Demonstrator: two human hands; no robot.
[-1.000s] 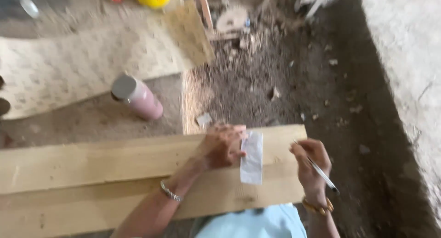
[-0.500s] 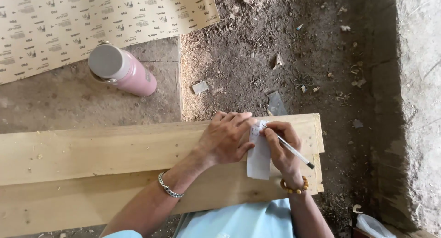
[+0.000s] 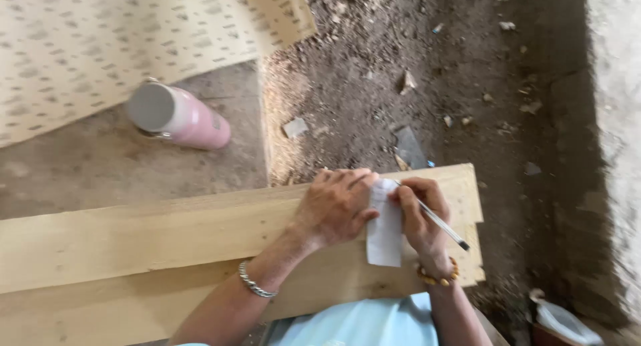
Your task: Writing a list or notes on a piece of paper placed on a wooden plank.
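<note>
We are looking down at one slip of white paper [image 3: 385, 234] lying on the upper of two pale wooden boards [image 3: 147, 236], near their right ends. The left hand [image 3: 337, 206] is pressing flat on the board, its fingers spread a little and its fingertips touching the left edge of the slip, pinning it in place without closing around anything. The right hand [image 3: 419, 212] is curled tight around one pen [image 3: 434, 217], with the tip meeting the top of the slip and the barrel slanting down to the right past the wrist. We are counting two bracelets: one silver chain bracelet [image 3: 255, 284] on the left wrist and one beaded bracelet [image 3: 437, 276] of amber-coloured beads on the right. A patch of light blue cloth [image 3: 360, 322] is showing at the bottom edge, just under the boards.

The two boards are lying side by side, touching along their length, with the lower one [image 3: 107, 312] running off the left and bottom of the view. Beyond them we are seeing one pink bottle [image 3: 180, 119] with a grey cap lying on its side on bare ground, well apart from the hands. Behind the bottle one patterned cream sheet [image 3: 113, 39] is covering the upper left. The ground [image 3: 400, 65] is dark, loose dirt scattered with small stones and scraps. A rough pale wall [image 3: 614, 119] is rising along the right side.
</note>
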